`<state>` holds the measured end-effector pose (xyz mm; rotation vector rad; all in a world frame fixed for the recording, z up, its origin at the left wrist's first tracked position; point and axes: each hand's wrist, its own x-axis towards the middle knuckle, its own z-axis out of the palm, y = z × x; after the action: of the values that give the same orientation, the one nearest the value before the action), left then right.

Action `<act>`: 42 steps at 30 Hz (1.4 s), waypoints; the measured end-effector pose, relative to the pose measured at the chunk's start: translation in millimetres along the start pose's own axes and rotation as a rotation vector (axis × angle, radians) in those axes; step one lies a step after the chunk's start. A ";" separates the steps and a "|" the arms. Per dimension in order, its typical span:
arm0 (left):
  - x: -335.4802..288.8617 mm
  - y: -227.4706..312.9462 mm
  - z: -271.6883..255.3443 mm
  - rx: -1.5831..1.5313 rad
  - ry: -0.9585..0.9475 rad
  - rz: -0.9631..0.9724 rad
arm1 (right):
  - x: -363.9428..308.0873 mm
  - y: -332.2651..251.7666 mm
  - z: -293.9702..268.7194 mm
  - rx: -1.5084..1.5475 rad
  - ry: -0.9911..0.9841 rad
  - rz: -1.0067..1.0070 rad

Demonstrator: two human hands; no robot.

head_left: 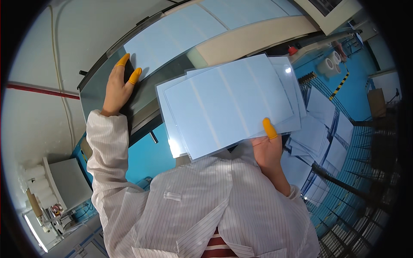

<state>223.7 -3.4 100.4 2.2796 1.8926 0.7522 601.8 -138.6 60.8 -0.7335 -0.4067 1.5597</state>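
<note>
My right hand (269,150) holds a fanned stack of pale blue sheets (228,101) in front of my chest. Its thumb, in a yellow finger cot, presses on top near the right lower corner, and the other fingers are hidden beneath. My left hand (118,86) reaches over the near-left end of a conveyor belt (148,92), yellow cots on its thumb and a finger, which are spread apart. Those tips are beside the left end of a pale blue sheet (159,45) lying on the belt; whether they touch it I cannot tell.
Further sheets (241,13) lie along the belt toward the upper right. A red button (292,50) sits beside the machine. On my right, a black wire rack (344,189) carries loose sheets (314,133). White rolls (329,64) stand on the blue floor; a shelf (69,180) is at left.
</note>
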 end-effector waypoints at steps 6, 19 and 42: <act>-12.7 34.2 -3.9 -0.142 0.140 0.164 | -3.2 -1.0 9.3 -0.063 -0.025 0.093; -55.2 112.0 -0.7 -0.452 0.141 -0.170 | -2.7 5.4 8.9 -0.109 0.038 0.035; -45.8 -142.9 -46.9 -0.650 0.644 -0.740 | -5.2 4.8 13.1 -0.210 0.045 0.047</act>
<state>70.2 -24.8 74.6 0.9019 2.0325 1.7289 589.5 -142.2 68.4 -0.9444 -0.5288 1.5559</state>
